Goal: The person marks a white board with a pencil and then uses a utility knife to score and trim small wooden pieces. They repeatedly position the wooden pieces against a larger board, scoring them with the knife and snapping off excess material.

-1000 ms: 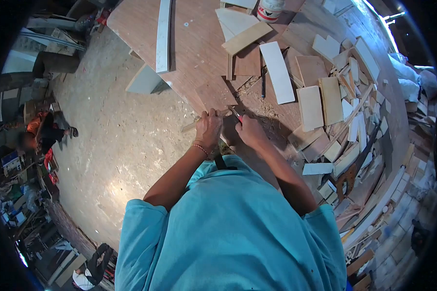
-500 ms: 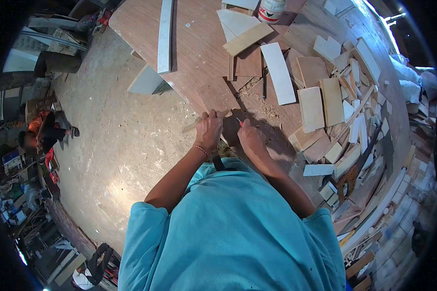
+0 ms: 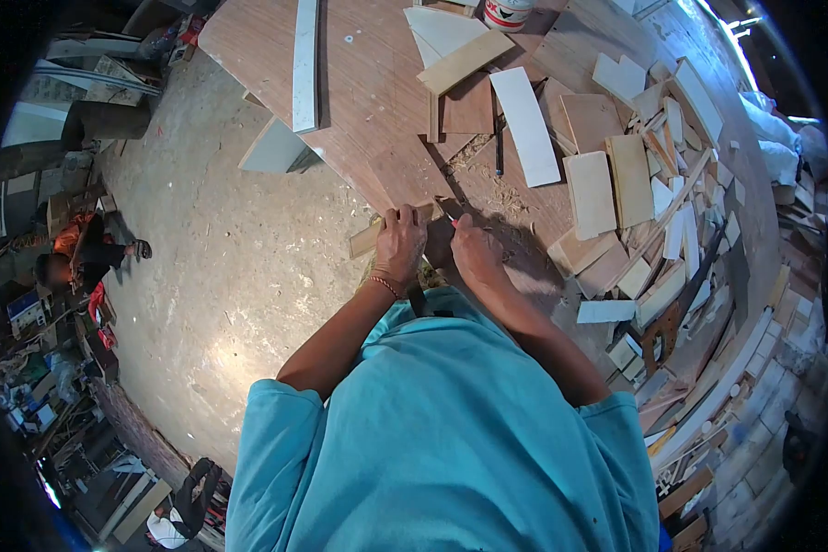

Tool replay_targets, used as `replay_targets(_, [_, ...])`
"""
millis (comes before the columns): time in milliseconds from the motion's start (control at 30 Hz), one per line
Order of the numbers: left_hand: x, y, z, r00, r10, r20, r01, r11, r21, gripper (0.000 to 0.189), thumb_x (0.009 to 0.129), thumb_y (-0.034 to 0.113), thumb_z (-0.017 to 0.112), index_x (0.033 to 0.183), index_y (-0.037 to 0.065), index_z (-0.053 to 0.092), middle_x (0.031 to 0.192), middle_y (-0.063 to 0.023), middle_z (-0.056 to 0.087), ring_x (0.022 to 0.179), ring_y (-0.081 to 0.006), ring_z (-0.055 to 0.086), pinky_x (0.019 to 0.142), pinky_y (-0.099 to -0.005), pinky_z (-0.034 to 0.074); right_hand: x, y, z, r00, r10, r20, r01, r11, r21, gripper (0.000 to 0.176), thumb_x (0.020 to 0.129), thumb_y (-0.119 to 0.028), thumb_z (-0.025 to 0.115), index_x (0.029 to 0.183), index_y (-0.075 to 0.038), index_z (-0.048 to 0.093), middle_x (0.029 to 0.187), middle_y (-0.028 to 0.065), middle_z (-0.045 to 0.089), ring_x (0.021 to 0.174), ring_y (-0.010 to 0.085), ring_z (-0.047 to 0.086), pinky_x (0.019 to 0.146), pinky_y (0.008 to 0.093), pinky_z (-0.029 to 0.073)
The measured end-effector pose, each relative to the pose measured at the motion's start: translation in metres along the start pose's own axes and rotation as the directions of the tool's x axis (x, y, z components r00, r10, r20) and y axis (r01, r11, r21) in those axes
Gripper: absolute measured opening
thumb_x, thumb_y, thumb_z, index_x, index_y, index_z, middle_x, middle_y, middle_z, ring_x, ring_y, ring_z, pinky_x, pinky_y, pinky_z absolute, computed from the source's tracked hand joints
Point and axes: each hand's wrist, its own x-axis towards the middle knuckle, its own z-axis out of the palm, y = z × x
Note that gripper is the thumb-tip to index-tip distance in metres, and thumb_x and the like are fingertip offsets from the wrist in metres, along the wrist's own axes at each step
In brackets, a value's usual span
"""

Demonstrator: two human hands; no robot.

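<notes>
At the near corner of the wooden worktable (image 3: 368,147), my left hand (image 3: 401,245) is closed around a wooden strip (image 3: 364,241), whose one end sticks out to the left over the floor. My right hand (image 3: 477,250) is closed on a slim tool with a red part (image 3: 454,223), its tip close to the strip's right end. Most of the tool is hidden in the fingers, so I cannot tell its exact kind. Wood shavings (image 3: 515,213) lie on the table just right of my right hand.
Wooden boards (image 3: 590,204) and offcuts are heaped on the table's right side, with a handsaw (image 3: 658,342) among them. A long white strip (image 3: 306,64), a dark pencil-like stick (image 3: 500,147) and a white tub (image 3: 508,13) lie further back. A person (image 3: 83,248) is at the far left.
My right hand has shifted slightly toward the strip and my left hand. More of the strip's left end shows now. The whole view has moved a little.
</notes>
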Motion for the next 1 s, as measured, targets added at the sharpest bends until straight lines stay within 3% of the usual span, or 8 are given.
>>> replay_targets(167, [-0.002,0.003,0.004,0.999,0.003,-0.046,-0.002,1.0,0.022,0.028,0.067,0.01,0.056,0.093,0.002,0.051,0.086,-0.0104,0.047,0.08,-0.0242,0.048,0.063,-0.0294,0.046,0.0,-0.003,0.001,1.0,0.002,-0.025,-0.002,1.0,-0.001,0.012,0.085,-0.018,0.042,0.081,-0.009,0.048,0.053,0.0126,0.058,0.049,0.0302,0.06,0.042,0.0407,0.048])
replay_targets(267, [-0.002,0.002,0.004,0.999,0.015,-0.048,-0.014,1.0,0.016,0.025,0.068,0.009,0.055,0.092,0.001,0.052,0.086,-0.0112,0.047,0.079,-0.0257,0.049,0.062,-0.0311,0.047,0.0,-0.007,-0.009,0.995,0.057,0.087,-0.064,0.995,0.075,0.013,0.086,-0.017,0.041,0.081,-0.006,0.046,0.057,0.0158,0.058,0.054,0.033,0.061,0.045,0.0428,0.048])
replay_targets(433, [0.015,-0.016,-0.007,0.99,-0.102,0.101,0.122,0.969,-0.213,0.017,0.069,0.009,0.053,0.084,0.001,0.054,0.084,-0.012,0.051,0.077,-0.0274,0.052,0.061,-0.0329,0.048,0.002,-0.006,-0.012,0.99,0.041,0.138,-0.063,0.985,0.162,0.013,0.085,-0.016,0.041,0.081,-0.005,0.045,0.064,0.0204,0.059,0.065,0.0365,0.061,0.055,0.0475,0.049])
replay_targets(467, [0.015,-0.022,-0.009,0.994,-0.056,0.098,0.078,0.967,-0.242,0.016,0.069,0.007,0.053,0.084,0.001,0.053,0.083,-0.0119,0.052,0.076,-0.0291,0.054,0.058,-0.0353,0.049,0.003,-0.006,-0.011,0.99,0.041,0.134,-0.062,0.985,0.162,0.013,0.085,-0.016,0.041,0.081,-0.005,0.045,0.064,0.0204,0.059,0.065,0.0365,0.061,0.055,0.0475,0.049])
replay_targets(667, [-0.003,-0.009,0.005,0.998,-0.017,-0.061,0.008,0.99,-0.141,0.024,0.072,0.01,0.052,0.094,0.001,0.052,0.086,-0.0118,0.049,0.08,-0.0252,0.051,0.063,-0.0317,0.048,0.008,0.0,-0.016,0.968,0.114,0.224,-0.145,0.981,0.128,0.022,0.086,-0.024,0.043,0.083,-0.002,0.047,0.066,0.0211,0.059,0.064,0.0379,0.06,0.056,0.0484,0.047])
replay_targets(733, [-0.005,-0.01,0.007,0.998,-0.015,-0.061,0.006,0.991,-0.133,0.027,0.071,0.011,0.052,0.096,0.0,0.052,0.087,-0.0116,0.049,0.08,-0.0245,0.05,0.066,-0.0312,0.047,0.012,0.011,-0.023,0.969,-0.015,0.245,-0.07,0.94,0.334,0.027,0.086,-0.028,0.044,0.084,-0.001,0.046,0.065,0.0233,0.057,0.064,0.0408,0.058,0.057,0.0496,0.045])
replay_targets(833, [-0.007,-0.011,0.01,0.998,0.001,-0.068,-0.009,0.992,-0.129,0.029,0.071,0.012,0.052,0.097,0.0,0.052,0.088,-0.0115,0.048,0.08,-0.0241,0.049,0.07,-0.0308,0.045,0.013,0.008,-0.035,0.964,0.025,0.266,-0.132,0.91,0.392,0.027,0.086,-0.028,0.045,0.085,-0.001,0.045,0.066,0.0257,0.056,0.064,0.0435,0.055,0.059,0.0509,0.042])
replay_targets(1000, [-0.006,-0.008,0.001,0.997,0.015,-0.076,-0.023,0.994,-0.109,0.027,0.07,0.011,0.052,0.095,0.0,0.051,0.088,-0.0121,0.049,0.081,-0.024,0.05,0.072,-0.0311,0.045,0.005,0.011,-0.038,0.976,0.004,0.217,-0.084,0.928,0.363,0.025,0.085,-0.026,0.046,0.086,-0.002,0.045,0.068,0.0246,0.056,0.064,0.0434,0.055,0.057,0.0519,0.041])
